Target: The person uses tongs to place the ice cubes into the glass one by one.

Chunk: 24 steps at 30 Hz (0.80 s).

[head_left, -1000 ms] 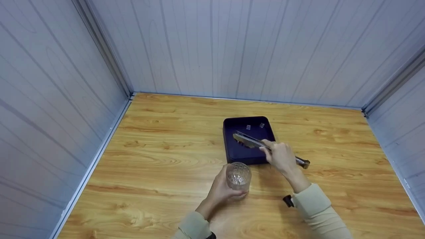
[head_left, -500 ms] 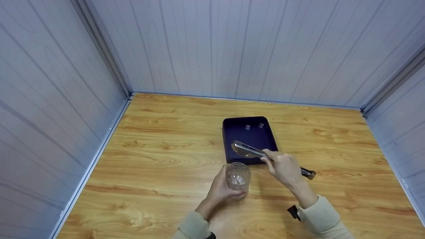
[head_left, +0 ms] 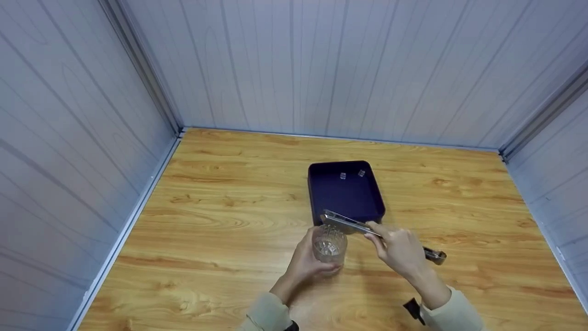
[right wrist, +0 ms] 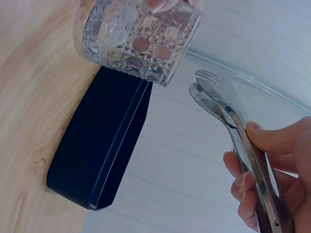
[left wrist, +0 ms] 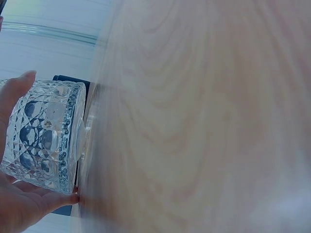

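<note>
My left hand (head_left: 304,261) grips a clear cut-glass tumbler (left wrist: 43,133) standing at the near edge of a dark blue tray (head_left: 347,197). Clear pieces show in the tumbler's bottom. With thumb and fingers, my right hand (head_left: 404,253) holds metal serving tongs (right wrist: 243,141). One tip is fork-shaped and the other spoon-shaped, the two close together. In the head view those tips lie over the tumbler's far rim; the right wrist view has them above its mouth. Whether they hold a clear piece I cannot tell. Two small clear cubes (head_left: 343,175) lie far back in the tray.
The wooden tabletop (head_left: 229,197) carries everything. A pale panel wall (head_left: 294,69) rises behind it, with a side wall (head_left: 82,138) on the left and another on the right. A black strap piece (head_left: 413,309) sticks out from the right sleeve.
My right hand and the tongs have moved from above the tray's middle toward me and right, bringing the tips to the tumbler. The left hand and tumbler stay put.
</note>
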Each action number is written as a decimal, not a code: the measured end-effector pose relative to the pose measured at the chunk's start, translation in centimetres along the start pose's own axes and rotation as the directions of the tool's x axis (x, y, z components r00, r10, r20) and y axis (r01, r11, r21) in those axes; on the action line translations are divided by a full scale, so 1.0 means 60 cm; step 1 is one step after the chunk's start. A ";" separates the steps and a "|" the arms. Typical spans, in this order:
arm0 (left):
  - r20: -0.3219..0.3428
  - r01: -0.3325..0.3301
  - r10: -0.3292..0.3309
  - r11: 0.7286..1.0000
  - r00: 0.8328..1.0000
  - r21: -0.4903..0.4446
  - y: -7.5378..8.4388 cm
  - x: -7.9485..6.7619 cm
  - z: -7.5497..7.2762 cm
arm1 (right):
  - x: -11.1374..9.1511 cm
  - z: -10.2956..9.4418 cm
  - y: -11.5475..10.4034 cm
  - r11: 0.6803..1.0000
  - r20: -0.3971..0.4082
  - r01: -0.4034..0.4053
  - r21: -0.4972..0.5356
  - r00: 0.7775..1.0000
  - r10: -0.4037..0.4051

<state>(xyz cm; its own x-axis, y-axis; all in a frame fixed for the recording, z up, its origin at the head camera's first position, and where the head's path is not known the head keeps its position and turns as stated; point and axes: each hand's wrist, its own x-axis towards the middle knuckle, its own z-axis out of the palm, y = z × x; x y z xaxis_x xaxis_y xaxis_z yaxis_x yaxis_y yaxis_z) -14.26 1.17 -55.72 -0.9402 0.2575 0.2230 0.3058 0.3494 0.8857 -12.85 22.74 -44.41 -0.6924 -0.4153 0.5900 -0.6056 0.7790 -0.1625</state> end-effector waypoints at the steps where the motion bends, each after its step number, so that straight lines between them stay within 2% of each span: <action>1: -0.001 -0.004 0.004 1.000 1.000 -0.004 0.000 0.000 0.000 | -0.002 -0.002 -0.002 1.000 0.005 -0.004 0.004 1.000 0.004; 14: -0.008 -0.027 0.027 0.999 1.000 -0.030 0.001 0.000 0.000 | -0.026 -0.009 -0.017 0.998 0.081 -0.054 0.013 0.995 0.053; 24: -0.009 -0.046 0.046 0.999 0.999 -0.024 0.002 0.000 -0.001 | -0.036 -0.007 -0.023 0.999 0.087 -0.044 0.020 0.995 0.042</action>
<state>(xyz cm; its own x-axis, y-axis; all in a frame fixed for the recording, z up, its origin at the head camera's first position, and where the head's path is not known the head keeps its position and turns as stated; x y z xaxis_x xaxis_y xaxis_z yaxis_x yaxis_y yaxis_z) -14.21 1.15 -55.56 -0.9264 0.2654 0.2670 0.3451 0.3153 0.8840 -10.36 22.77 -45.16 -0.7487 -0.4217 0.5116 -0.5826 0.7866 -0.2043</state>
